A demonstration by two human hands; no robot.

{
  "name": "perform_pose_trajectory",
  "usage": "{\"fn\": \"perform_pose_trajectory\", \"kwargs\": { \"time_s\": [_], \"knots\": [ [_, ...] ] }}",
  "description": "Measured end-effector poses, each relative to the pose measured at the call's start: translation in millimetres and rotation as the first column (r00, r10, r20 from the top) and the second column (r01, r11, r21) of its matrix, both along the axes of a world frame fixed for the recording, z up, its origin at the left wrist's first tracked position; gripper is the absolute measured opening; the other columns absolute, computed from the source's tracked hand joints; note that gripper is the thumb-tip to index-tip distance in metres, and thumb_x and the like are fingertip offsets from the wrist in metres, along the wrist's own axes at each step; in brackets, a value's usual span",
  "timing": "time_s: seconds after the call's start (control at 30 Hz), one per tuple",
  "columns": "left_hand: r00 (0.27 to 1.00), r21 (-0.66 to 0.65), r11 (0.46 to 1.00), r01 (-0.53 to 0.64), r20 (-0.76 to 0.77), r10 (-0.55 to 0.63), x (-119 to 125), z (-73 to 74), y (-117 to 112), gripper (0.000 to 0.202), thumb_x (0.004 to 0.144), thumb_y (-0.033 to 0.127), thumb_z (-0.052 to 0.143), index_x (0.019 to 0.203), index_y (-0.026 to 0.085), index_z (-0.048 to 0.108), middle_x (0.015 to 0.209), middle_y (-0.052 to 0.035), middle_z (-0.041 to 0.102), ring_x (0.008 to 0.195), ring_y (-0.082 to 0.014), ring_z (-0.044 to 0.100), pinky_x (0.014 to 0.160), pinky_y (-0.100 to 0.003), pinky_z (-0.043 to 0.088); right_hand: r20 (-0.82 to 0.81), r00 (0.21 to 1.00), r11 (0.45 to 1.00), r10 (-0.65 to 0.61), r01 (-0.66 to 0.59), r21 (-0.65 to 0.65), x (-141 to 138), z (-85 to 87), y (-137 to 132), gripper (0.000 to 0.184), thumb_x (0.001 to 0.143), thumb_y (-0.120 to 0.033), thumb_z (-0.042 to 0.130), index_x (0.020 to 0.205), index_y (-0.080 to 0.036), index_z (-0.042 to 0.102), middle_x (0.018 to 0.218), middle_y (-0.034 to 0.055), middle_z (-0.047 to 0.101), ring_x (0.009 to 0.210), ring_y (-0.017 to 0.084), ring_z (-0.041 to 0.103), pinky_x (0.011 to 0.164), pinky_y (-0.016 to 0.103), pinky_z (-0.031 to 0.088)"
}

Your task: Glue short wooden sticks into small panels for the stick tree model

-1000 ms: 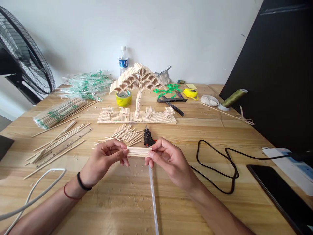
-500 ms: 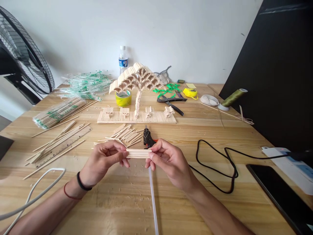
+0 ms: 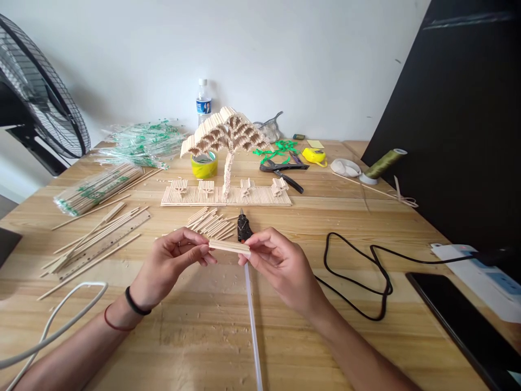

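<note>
Between my two hands is a small strip of short wooden sticks (image 3: 229, 247) laid side by side, tilted a little down to the right. My left hand (image 3: 176, 258) pinches its left end with thumb and fingers. The right end is pinched by my right hand (image 3: 280, 263). Just beyond them lies a black glue gun (image 3: 243, 227), partly hidden, with a translucent glue stick (image 3: 252, 326) running toward me. Behind is a pile of cut sticks (image 3: 209, 222). Farther back stands a stick-built model, its tree (image 3: 228, 163) rising from a slatted base (image 3: 191, 199) with small tables.
At left lie long sticks, a ruler (image 3: 106, 244), bagged skewers (image 3: 97, 187) and a white cable (image 3: 77, 304). Pliers (image 3: 285, 171), a yellow tape measure (image 3: 314, 156) and a thread spool (image 3: 385, 165) sit at the back. A black cord (image 3: 386, 282), phone (image 3: 459, 326) and power strip (image 3: 484, 282) are right.
Both hands have risen slightly and turned the stick strip, so its face looks narrower and its right end dips. Both still hold it. The view has shifted slightly.
</note>
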State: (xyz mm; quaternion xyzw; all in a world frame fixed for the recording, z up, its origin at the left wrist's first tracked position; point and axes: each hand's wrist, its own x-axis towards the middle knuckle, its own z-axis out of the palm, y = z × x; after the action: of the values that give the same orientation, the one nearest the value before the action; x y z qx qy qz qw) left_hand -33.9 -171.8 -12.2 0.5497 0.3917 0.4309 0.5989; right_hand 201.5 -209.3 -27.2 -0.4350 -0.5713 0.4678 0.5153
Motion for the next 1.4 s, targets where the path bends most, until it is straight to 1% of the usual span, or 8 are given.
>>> {"fn": "perform_pose_trajectory", "kwargs": {
  "time_s": [0.17, 0.37, 0.57, 0.7, 0.83, 1.0, 1.17, 1.4],
  "knots": [
    [0.999, 0.005, 1.0, 0.025, 0.026, -0.025, -2, 2.5, -1, 0.028, 0.091, 0.04, 0.083, 0.1, 0.015, 0.074, 0.076, -0.0078, 0.083, 0.071, -0.02, 0.079, 0.071, -0.03, 0.064, 0.092, 0.995, 0.996, -0.037, 0.03, 0.083, 1, -2.2, 0, 0.01, 0.099, -0.031, 0.072, 0.095, -0.024, 0.067, 0.085, 0.0037, 0.077, 0.079, 0.021, 0.078, 0.079, 0.037, 0.064],
    [0.989, -0.026, 0.993, 0.118, 0.096, -0.115, -3, 2.5, -2, 0.031, 0.085, 0.037, 0.089, 0.104, 0.016, 0.077, 0.08, -0.0072, 0.083, 0.076, -0.0186, 0.08, 0.075, -0.027, 0.064, 0.135, 0.988, 0.987, -0.079, 0.059, 0.147, 3, -4.6, 1, 0.005, 0.098, -0.021, 0.069, 0.096, -0.024, 0.072, 0.093, 0.0049, 0.079, 0.085, 0.021, 0.078, 0.079, 0.034, 0.065],
    [0.991, -0.059, 0.994, 0.093, 0.101, -0.087, -4, 0.9, -2, 0.026, 0.085, 0.037, 0.09, 0.098, 0.016, 0.083, 0.09, -0.0061, 0.081, 0.074, -0.0148, 0.076, 0.073, -0.024, 0.063, 0.05, 0.997, 0.983, -0.058, 0.049, 0.175, 2, -3.4, 1, 0.009, 0.097, -0.018, 0.069, 0.094, -0.025, 0.074, 0.103, 0.0052, 0.08, 0.095, 0.02, 0.077, 0.087, 0.033, 0.066],
    [0.988, -0.089, 0.99, 0.109, 0.12, -0.098, -4, 1.2, -1, 0.023, 0.082, 0.032, 0.092, 0.096, 0.017, 0.084, 0.092, -0.0063, 0.08, 0.074, -0.0147, 0.075, 0.072, -0.024, 0.062, 0.031, 0.998, 0.991, -0.062, 0.058, 0.117, 2, -1.0, 1, 0.005, 0.097, -0.026, 0.072, 0.095, -0.025, 0.077, 0.101, 0.0056, 0.081, 0.093, 0.021, 0.078, 0.087, 0.035, 0.066],
    [0.987, -0.099, 0.991, 0.095, 0.138, -0.081, -3, 0.7, 0, 0.021, 0.081, 0.029, 0.092, 0.096, 0.017, 0.083, 0.092, -0.0065, 0.081, 0.075, -0.0151, 0.076, 0.073, -0.024, 0.063, -0.047, 0.997, 0.998, -0.056, 0.055, -0.005, 4, 5.0, 2, 0.015, 0.099, -0.037, 0.073, 0.105, -0.025, 0.077, 0.098, 0.0053, 0.08, 0.086, 0.021, 0.077, 0.079, 0.034, 0.065],
    [0.988, -0.089, 0.993, 0.078, 0.141, -0.065, -4, -0.5, 0, 0.021, 0.082, 0.027, 0.092, 0.096, 0.016, 0.082, 0.089, -0.0066, 0.081, 0.075, -0.0158, 0.076, 0.073, -0.025, 0.063, -0.12, 0.991, 0.987, 0.066, -0.083, -0.137, 6, 11.2, 4, 0.025, 0.096, -0.046, 0.075, 0.095, -0.02, 0.074, 0.076, 0.0029, 0.075, 0.076, 0.02, 0.072, 0.078, 0.036, 0.06],
    [0.987, -0.095, 0.992, 0.083, 0.143, -0.069, -5, -0.2, 0, 0.021, 0.08, 0.026, 0.093, 0.095, 0.016, 0.081, 0.093, -0.0064, 0.08, 0.076, -0.0154, 0.075, 0.073, -0.026, 0.063, -0.251, 0.958, 0.962, 0.142, -0.193, -0.194, 5, 8.9, 5, 0.026, 0.089, -0.042, 0.085, 0.094, -0.019, 0.074, 0.078, 0.0024, 0.074, 0.074, 0.018, 0.07, 0.078, 0.035, 0.058],
    [0.934, -0.102, 0.943, 0.316, 0.21, -0.29, -4, 2.5, -5, 0.017, 0.083, 0.017, 0.09, 0.091, 0.019, 0.075, 0.093, -0.0037, 0.074, 0.083, -0.015, 0.071, 0.073, -0.024, 0.058, -0.335, 0.932, 0.957, 0.136, -0.211, -0.2, 5, 3.5, 7, 0.021, 0.089, -0.038, 0.086, 0.096, -0.019, 0.079, 0.082, 0.0016, 0.075, 0.071, 0.015, 0.069, 0.074, 0.031, 0.057]
  ]
}}
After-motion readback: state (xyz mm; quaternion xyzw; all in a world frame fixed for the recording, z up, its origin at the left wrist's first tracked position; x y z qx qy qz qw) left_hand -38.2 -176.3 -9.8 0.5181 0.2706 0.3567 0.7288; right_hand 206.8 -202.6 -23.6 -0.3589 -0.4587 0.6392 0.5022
